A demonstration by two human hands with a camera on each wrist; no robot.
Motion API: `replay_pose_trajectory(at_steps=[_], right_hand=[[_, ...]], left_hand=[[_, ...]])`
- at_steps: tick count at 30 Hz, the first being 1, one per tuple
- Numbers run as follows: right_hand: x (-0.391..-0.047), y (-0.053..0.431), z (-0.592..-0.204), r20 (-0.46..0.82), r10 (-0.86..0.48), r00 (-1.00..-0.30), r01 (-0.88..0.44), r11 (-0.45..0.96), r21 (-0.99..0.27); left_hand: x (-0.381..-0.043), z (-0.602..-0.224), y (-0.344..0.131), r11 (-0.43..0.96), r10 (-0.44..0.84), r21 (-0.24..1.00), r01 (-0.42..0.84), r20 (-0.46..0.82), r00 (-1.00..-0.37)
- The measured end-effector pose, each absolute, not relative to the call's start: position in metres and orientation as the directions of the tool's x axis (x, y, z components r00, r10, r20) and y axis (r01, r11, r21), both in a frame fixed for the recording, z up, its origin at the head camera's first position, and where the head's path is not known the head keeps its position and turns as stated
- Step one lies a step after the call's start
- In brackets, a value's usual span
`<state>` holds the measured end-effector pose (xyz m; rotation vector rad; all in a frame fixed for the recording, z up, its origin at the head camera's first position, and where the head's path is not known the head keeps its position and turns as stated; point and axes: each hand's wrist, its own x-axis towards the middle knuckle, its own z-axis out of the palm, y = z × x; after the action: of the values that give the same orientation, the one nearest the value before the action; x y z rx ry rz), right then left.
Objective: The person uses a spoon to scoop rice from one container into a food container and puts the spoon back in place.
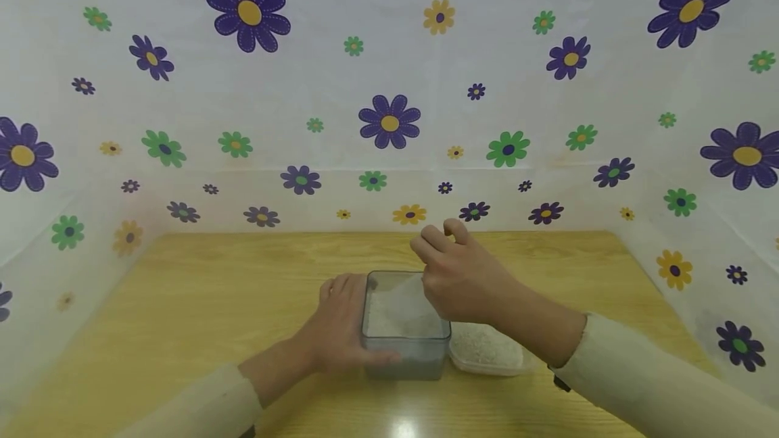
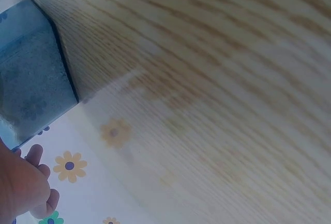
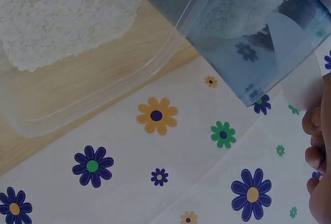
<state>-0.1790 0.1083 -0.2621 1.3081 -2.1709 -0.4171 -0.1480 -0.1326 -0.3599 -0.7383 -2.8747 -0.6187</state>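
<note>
A blue-grey see-through container (image 1: 404,360) holding white rice (image 1: 389,316) stands at the middle of the table. My left hand (image 1: 337,326) holds its near left corner, thumb along the front wall and fingers at the left side. My right hand (image 1: 456,272) is over the container's right rim and grips a white scoop (image 3: 305,79), whose broad end dips down inside toward the rice. Part of the scoop is hidden behind the right hand in the head view. Right beside the container, a clear plastic tub (image 1: 487,367) holds more rice (image 3: 67,17).
The wooden table (image 1: 243,262) is bordered at the back and sides by a white flowered cloth (image 1: 328,86). The clear tub lies under the right forearm, close against the blue-grey container.
</note>
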Motion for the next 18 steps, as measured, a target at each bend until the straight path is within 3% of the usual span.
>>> replay_pose_trajectory(at_steps=[7,12,18], right_hand=[[-0.179,0.093,-0.268,0.191,-0.894,-0.405,-0.728,0.441,0.525],[-0.177,0.089,-0.272,0.18,-0.895,-0.409,-0.741,0.44,0.507],[-0.176,0.089,-0.28,0.191,-0.865,-0.463,-0.792,0.501,0.35]], left_hand=[[-0.148,-0.361,-0.132,0.788,0.45,0.354,0.504,0.227,-0.863],[-0.148,-0.362,-0.132,0.788,0.453,0.35,0.507,0.228,-0.862],[-0.147,-0.361,-0.132,0.797,0.446,0.347,0.495,0.217,-0.868]])
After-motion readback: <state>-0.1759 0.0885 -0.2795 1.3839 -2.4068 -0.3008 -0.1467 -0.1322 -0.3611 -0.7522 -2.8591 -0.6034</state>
